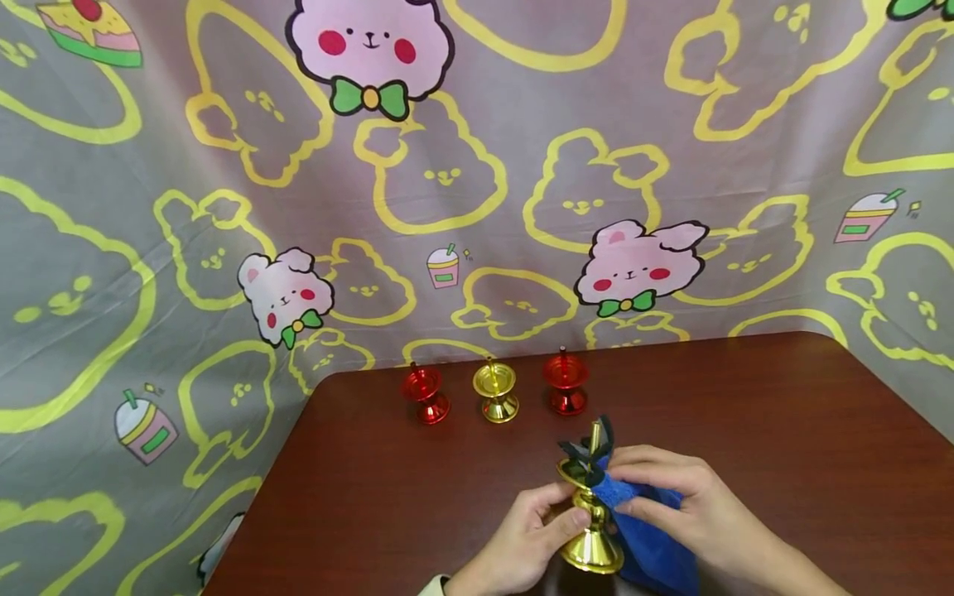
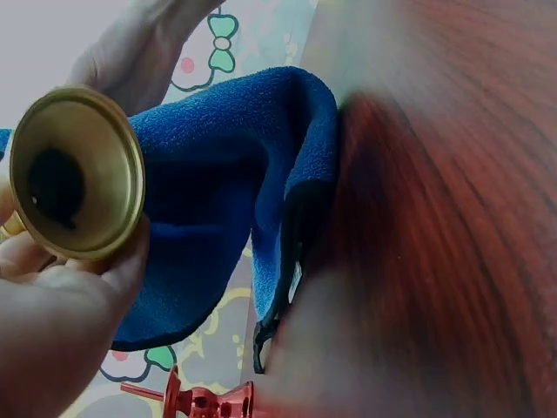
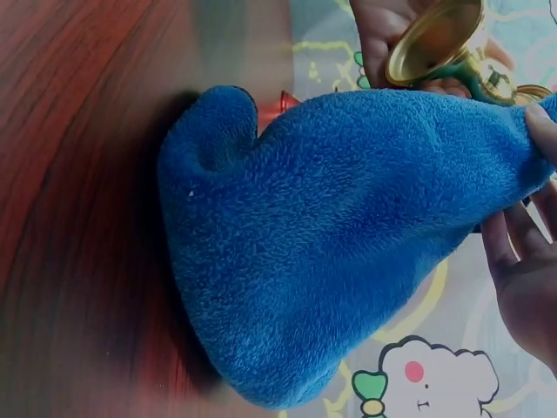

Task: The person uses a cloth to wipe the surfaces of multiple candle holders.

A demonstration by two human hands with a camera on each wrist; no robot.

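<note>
A shiny gold candle holder (image 1: 594, 553), with a spike rising from its upper dish, is held at the stem by my left hand (image 1: 531, 530). It stands nearly upright in the head view, base toward me. My right hand (image 1: 696, 501) pinches a blue towel (image 1: 659, 542) against the upper dish, and its dark-edged end bunches around the spike. In the left wrist view the hollow underside of the candle holder (image 2: 113, 139) faces the camera. The fuzzy towel (image 3: 331, 235) hangs from my right hand (image 3: 535, 287) in the right wrist view, its lower part at the table.
Farther back on the brown wooden table (image 1: 358, 497) stand a red candle holder (image 1: 431, 406), a smaller gold one (image 1: 499, 406) and another red one (image 1: 568, 397), in a row. Behind them hangs a grey cloth backdrop (image 1: 514, 190) with cartoon prints.
</note>
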